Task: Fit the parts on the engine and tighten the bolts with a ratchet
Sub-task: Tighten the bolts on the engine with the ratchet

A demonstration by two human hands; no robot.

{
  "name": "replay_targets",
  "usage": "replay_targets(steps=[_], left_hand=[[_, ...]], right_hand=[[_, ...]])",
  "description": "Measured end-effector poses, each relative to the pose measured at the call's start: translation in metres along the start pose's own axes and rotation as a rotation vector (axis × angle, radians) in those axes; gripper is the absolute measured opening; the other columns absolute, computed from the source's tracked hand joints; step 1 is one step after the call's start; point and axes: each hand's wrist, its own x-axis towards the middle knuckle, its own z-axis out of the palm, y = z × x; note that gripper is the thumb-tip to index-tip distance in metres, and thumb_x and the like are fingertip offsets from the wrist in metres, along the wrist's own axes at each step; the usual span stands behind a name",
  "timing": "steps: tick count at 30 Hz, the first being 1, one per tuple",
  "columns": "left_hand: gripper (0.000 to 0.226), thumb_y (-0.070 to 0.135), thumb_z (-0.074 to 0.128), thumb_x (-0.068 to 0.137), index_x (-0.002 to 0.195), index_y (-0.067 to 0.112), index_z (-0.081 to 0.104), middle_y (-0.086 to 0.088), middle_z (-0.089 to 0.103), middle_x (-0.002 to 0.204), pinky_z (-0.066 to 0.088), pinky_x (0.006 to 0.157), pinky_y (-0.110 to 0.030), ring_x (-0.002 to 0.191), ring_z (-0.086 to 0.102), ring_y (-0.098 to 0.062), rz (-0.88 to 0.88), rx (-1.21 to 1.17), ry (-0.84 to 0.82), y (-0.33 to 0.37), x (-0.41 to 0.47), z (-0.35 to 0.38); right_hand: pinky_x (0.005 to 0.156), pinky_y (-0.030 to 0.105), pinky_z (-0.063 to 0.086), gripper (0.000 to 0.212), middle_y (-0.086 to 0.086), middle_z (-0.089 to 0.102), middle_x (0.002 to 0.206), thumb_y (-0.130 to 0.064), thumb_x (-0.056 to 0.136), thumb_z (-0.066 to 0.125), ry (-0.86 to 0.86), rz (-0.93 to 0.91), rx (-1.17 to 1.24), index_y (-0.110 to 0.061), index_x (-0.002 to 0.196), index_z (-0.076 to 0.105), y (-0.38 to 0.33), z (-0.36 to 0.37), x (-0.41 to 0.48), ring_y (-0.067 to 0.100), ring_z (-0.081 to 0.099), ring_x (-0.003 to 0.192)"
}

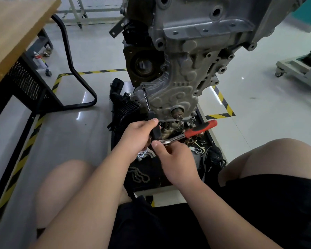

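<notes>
The engine (187,51) hangs upright on its stand ahead of the person's knees, with its ribbed front cover (171,97) facing them. A black tray (112,146) of loose gaskets and bolts sits on the floor beneath it. A wooden bench (16,29) stands at far left.

The left grip (138,137) is clenched round the black handle of a long driver (155,130). The driver's thin shaft slopes up and left to a bolt (143,86) at the cover's left edge. The right grip (171,155) pinches the head end of the ratchet (196,131). That head sits right at the driver's near end, and the red handle points right and away over the tray. Whether the ratchet drive is seated in the driver cannot be told.

The step in hand looks like joining the ratchet to the driver to tighten that bolt. To do it well:
- Push the drive fully home before any load goes on.
- Keep the left grip steady so the shaft stays in line with the bolt and the socket cannot ride off.
- Swing the red handle in short arcs, clear of the shaft stub (177,112) low on the cover.

No brand, label or writing can be read on the engine or the tools. A small can (38,58) under the bench carries print too small to make out.
</notes>
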Motion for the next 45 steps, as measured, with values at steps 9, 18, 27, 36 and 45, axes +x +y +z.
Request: replay_targets(steps=[9,18,27,36,45], left_hand=[[0.052,0.073,0.057,0.056,0.074,0.027,0.074,0.003,0.059,0.06,0.041,0.056,-0.027,0.048,0.05,-0.007,0.008,0.058,0.055,0.001,-0.002,0.0],[0.044,0.068,0.062,0.058,0.055,0.024,0.061,0.001,0.046,0.046,0.031,0.044,-0.02,0.039,0.038,-0.013,-0.088,0.211,0.068,0.033,-0.008,-0.005],[0.041,0.057,0.06,0.084,0.07,0.022,0.076,0.002,0.052,0.045,0.031,0.034,-0.016,0.03,0.039,-0.011,-0.111,-0.124,0.052,0.011,-0.009,0.002],[0.071,0.075,0.058,0.057,0.086,0.012,0.073,-0.017,0.058,0.069,0.029,0.041,-0.021,0.04,0.042,-0.017,-0.082,0.025,0.044,0.024,-0.007,0.005],[0.054,0.061,0.045,0.09,0.075,0.013,0.063,0.008,0.045,0.04,0.032,0.04,-0.019,0.032,0.041,-0.01,-0.134,0.088,0.132,0.012,-0.01,0.013]], right_hand=[[0.041,0.023,0.019,0.054,-0.008,0.036,0.04,-0.063,0.088,0.05,-0.056,-0.136,-0.496,-0.023,0.054,0.037,-0.005,-0.009,0.01,0.008,0.036,0.035],[0.048,0.037,0.037,0.063,0.006,0.052,0.048,-0.055,0.095,0.044,-0.291,-0.144,-0.248,-0.007,0.055,0.046,-0.006,-0.023,0.022,0.015,0.046,0.042],[0.044,0.025,0.039,0.055,0.006,0.048,0.048,-0.046,0.103,0.029,-0.476,0.407,0.899,-0.006,0.083,0.059,-0.004,0.011,0.002,0.021,0.042,0.039],[0.045,0.023,0.038,0.047,-0.004,0.036,0.044,-0.048,0.097,0.035,-0.612,0.625,1.301,-0.016,0.07,0.057,-0.012,0.001,0.003,0.013,0.036,0.037],[0.043,0.021,0.032,0.037,-0.005,0.035,0.045,-0.038,0.089,0.043,-0.439,0.654,1.164,-0.017,0.06,0.055,-0.021,-0.004,0.004,0.013,0.032,0.037]])
